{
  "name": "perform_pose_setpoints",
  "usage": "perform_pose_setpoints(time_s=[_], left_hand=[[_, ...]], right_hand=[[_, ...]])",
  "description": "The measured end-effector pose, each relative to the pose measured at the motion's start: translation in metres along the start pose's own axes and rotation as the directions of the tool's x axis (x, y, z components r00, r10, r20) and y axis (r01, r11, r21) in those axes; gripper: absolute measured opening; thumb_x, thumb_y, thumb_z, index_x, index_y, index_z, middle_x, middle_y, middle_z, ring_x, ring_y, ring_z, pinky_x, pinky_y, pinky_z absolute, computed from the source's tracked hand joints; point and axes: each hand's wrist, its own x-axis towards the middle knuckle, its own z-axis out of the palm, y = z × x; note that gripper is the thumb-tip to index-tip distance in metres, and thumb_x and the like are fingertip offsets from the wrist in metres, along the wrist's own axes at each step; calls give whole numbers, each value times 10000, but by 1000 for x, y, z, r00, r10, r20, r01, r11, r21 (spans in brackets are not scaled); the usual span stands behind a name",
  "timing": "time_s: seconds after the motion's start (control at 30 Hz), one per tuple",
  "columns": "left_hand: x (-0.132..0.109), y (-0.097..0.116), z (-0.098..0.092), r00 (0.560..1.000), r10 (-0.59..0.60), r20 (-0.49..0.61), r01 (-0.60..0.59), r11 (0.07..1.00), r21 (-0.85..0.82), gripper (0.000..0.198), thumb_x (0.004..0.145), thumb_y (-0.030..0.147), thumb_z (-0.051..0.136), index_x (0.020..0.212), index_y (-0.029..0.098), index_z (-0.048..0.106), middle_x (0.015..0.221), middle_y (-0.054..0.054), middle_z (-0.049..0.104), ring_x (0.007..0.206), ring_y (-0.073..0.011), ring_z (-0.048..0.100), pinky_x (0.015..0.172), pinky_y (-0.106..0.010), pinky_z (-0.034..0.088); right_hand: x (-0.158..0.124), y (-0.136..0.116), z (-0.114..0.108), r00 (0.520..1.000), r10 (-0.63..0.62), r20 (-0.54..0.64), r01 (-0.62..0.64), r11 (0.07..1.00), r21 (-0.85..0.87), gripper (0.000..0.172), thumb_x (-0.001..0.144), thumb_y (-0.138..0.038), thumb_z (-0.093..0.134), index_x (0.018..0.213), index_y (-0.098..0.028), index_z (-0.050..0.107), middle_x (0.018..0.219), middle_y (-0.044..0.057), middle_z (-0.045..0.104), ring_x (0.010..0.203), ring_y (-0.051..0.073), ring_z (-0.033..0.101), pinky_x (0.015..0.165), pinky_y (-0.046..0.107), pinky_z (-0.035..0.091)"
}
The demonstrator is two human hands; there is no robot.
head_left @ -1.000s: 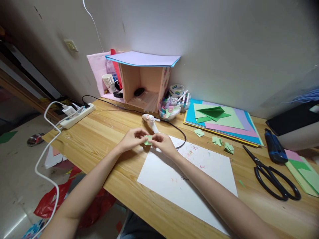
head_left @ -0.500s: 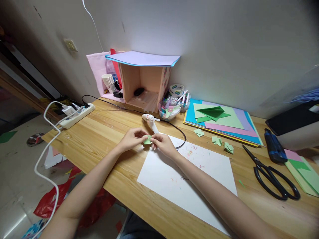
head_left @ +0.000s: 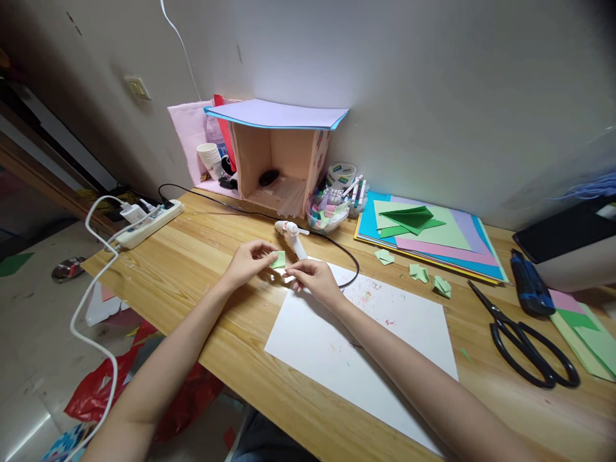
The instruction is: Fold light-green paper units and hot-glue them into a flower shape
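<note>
My left hand (head_left: 251, 262) pinches a small light green piece of paper (head_left: 278, 259) between thumb and fingers, above the wooden table. Just to its right, apart from the paper, my right hand (head_left: 310, 280) has its fingertips pressed together; whether something tiny is in them I cannot make out. A white glue gun (head_left: 290, 236) stands right behind the hands. Beneath my right forearm lies a white sheet (head_left: 308, 333) with coloured specks. Folded light green pieces (head_left: 418, 273) rest beyond the sheet on the right.
A cardboard box (head_left: 289, 154) with a lilac roof stands against the wall. Next to it are a bowl of paper scraps (head_left: 327, 215) and a stack of coloured paper (head_left: 433, 234). Black scissors (head_left: 522, 337) lie at right; a power strip (head_left: 150, 224) sits on the left edge.
My hands have moved apart. The green paper has gone slightly left and up in my left hand, and my right fingers have come off it.
</note>
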Motion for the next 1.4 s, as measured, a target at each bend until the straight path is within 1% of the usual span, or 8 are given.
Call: perform_pose_setpoints(time_s=[0.3,0.47,0.6,0.83,0.97,1.1,1.27,1.4], left_hand=[[3,-4,0,999,2,-53,-2,1000,-7,331,651,381,681,848,118,645,794,-68,665,683,-155,608,630,-251,489],[4,-6,1,996,6,-91,-7,1000,-7,308,637,362,690,828,123,652,789,-71,671,705,-171,622,669,-280,507],[4,-7,1,988,42,-151,-34,998,56,293,639,343,684,823,116,666,791,-80,675,711,-172,624,679,-280,508],[6,-12,-2,984,27,-177,-2,990,142,359,674,353,657,941,115,686,857,-103,696,701,-179,633,613,-263,500],[5,-11,-1,973,101,-210,-57,977,207,299,678,353,650,867,125,695,814,-84,692,655,-160,615,561,-243,485],[5,-9,0,960,162,-229,-113,970,213,242,667,339,663,787,130,681,778,-69,683,666,-159,619,600,-253,497],[5,-8,0,955,146,-258,-100,978,185,234,652,337,679,766,132,672,773,-71,682,677,-166,628,644,-269,505],[6,-11,-2,952,132,-277,-88,982,166,239,650,344,677,759,132,671,769,-71,685,677,-165,630,641,-263,502]], right_hand=[[-2,-4,0,997,-19,-71,15,999,-48,216,601,-317,729,637,-135,620,557,14,621,444,91,531,444,211,423],[-1,-5,0,994,-54,-90,51,998,-41,202,695,-338,652,664,-145,603,606,26,646,436,79,513,437,200,411],[-2,-4,0,993,-92,-78,88,994,-64,191,764,-322,575,742,-140,629,725,52,672,455,73,523,438,196,408],[-4,0,0,987,-136,-90,118,977,-179,201,697,-342,659,700,-150,603,645,34,652,483,95,542,459,205,422],[-5,0,-1,976,-189,-108,161,960,-229,235,661,-360,695,649,-156,579,572,8,611,459,92,517,445,204,390],[-5,-1,-1,967,-218,-129,180,950,-256,264,630,-352,722,597,-164,540,524,-20,562,449,91,499,449,211,379],[-6,-2,1,969,-200,-142,163,958,-237,204,665,-344,687,632,-159,608,558,-7,595,477,108,541,465,218,402],[-2,-6,-8,935,-258,-242,185,940,-287,158,739,-300,607,721,-160,679,669,20,659,530,119,582,523,229,441]])
